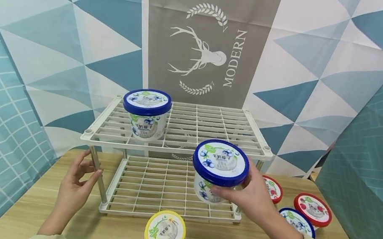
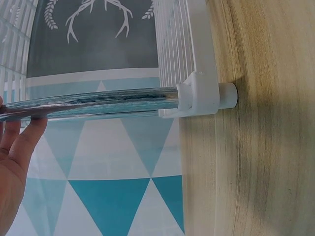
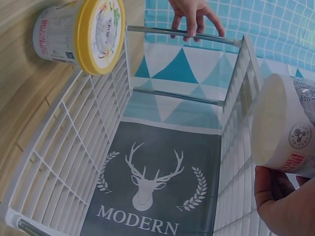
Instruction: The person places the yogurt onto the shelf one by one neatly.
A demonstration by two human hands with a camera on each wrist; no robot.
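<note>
My right hand (image 1: 255, 192) grips a white paper tub with a blue lid (image 1: 221, 163) and blueberry print, raised in front of the rack's upper shelf. In the right wrist view, the base of this tub (image 3: 268, 120) is turned toward the camera. At the left, my left hand (image 1: 75, 186) holds the metal post (image 2: 108, 103) of a white two-tier rack (image 1: 185, 152) between thumb and fingers. A similar blue-lidded tub (image 1: 146, 122) stands on the left of the upper shelf. A yellow-lidded tub (image 1: 164, 234) stands on the table before the rack.
Right of the rack, partly behind my right arm, are two red-lidded tubs, one nearer the rack (image 1: 271, 189) and one farther right (image 1: 314, 209), plus another blue-lidded tub (image 1: 296, 221). The wooden table (image 1: 33, 211) meets patterned wall cloths at the back and sides.
</note>
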